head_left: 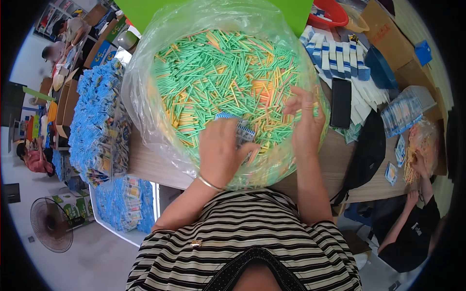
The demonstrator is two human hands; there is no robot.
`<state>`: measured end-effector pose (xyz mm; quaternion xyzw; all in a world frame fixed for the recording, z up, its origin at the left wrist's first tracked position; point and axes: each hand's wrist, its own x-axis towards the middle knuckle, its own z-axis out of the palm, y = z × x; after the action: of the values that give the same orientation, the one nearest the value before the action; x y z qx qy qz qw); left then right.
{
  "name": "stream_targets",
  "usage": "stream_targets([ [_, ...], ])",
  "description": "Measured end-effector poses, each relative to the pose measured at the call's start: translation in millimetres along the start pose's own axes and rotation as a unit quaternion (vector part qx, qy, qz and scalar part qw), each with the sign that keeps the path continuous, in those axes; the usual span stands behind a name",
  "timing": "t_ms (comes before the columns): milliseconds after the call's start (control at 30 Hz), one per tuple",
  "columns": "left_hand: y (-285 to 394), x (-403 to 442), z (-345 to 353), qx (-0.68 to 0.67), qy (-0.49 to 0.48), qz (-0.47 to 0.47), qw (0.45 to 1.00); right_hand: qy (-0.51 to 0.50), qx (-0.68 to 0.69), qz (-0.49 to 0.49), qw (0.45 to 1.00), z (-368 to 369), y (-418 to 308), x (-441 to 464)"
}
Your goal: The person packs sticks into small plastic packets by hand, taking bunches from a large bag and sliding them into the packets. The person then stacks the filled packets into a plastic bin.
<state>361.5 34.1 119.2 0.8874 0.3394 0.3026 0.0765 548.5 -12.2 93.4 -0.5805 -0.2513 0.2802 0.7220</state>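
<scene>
A large clear plastic bag (141, 102) lies spread wide in front of me, filled with thin short sticks (218, 72) in green, yellow, orange and pink. My left hand (219, 153) is over the near part of the sticks, its fingers curled on a small packet (245, 132) with a blue-and-white checked edge. Part of that packet is hidden under the fingers. Above the right side of the pile, my right hand (307, 119) has its fingers loosely bent and apart, with nothing visible in them.
Bundled blue packets (99, 121) stand left; more fill a white bin (156, 208) below. On the right are a phone (341, 103), a black pouch (366, 155), blue-striped white strips (335, 58) and a red basin (327, 17). A co-worker's hand (420, 165) touches sticks at far right.
</scene>
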Motion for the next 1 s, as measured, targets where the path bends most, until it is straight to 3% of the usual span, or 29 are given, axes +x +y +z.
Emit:
stream_targets([
  [33,-9.1,-4.8,-1.5,0.002,-0.006,-0.001,1.0,-0.011,-0.013,-0.009,1.0,-5.0,1.6,-1.2],
  [133,-39.1,-26.6,1.9,-0.007,-0.036,-0.166,0.985,-0.045,-0.02,-0.016,0.999,2.1,5.5,-8.7],
  [167,-41.1,-31.3,3.8,-0.004,-0.04,-0.17,0.985,-0.069,-0.016,-0.019,0.997,8.7,6.3,-12.5],
  [267,-40.8,-33.0,12.2,-0.163,-0.066,-0.311,0.934,-0.108,-0.028,-0.023,0.993,24.8,5.0,-20.1],
  [300,-41.7,-33.9,13.5,-0.163,-0.067,-0.311,0.934,-0.118,-0.045,-0.024,0.992,28.3,4.1,-23.1],
  [367,-42.2,-36.3,16.8,-0.104,-0.017,-0.211,0.972,-0.128,-0.065,-0.025,0.989,28.9,5.4,-25.0],
  [467,-41.1,-33.3,11.9,-0.064,0.031,-0.117,0.991,-0.158,-0.159,-0.098,0.97,29.1,6.3,-23.4],
  [533,-40.0,-30.0,5.9,-0.038,0.08,-0.031,0.996,-0.187,-0.169,-0.058,0.966,26.5,0.4,-27.8],
  [567,-40.3,-31.1,6.6,-0.039,0.08,-0.032,0.996,-0.216,-0.175,-0.02,0.96,28.5,-9.2,-30.2],
  [667,-38.5,-33.5,7.9,-0.337,0.066,-0.115,0.932,-0.28,-0.195,0.03,0.94,25.9,-8.4,-29.3],
  [700,-36.5,-32.9,6.7,-0.337,0.067,-0.114,0.932,-0.315,-0.208,0.04,0.925,22.8,-5.0,-26.6],
  [800,-19.9,-18.3,-12.6,-0.541,-0.012,-0.352,0.763,-0.366,-0.237,0.042,0.899,18.1,-8.1,-23.7],
  [833,-23.4,-21.0,-12.4,-0.541,-0.01,-0.355,0.763,-0.379,-0.251,0.033,0.89,17.3,-11.2,-24.1],
  [933,-42.3,-32.5,-8.8,-0.472,-0.156,-0.326,0.805,-0.387,-0.254,0.028,0.886,18.2,-12.8,-27.8],
  [1000,-45.7,-36.1,-2.3,-0.442,-0.124,-0.297,0.837,-0.372,-0.233,0.031,0.898,19.3,-14.1,-27.4],
])
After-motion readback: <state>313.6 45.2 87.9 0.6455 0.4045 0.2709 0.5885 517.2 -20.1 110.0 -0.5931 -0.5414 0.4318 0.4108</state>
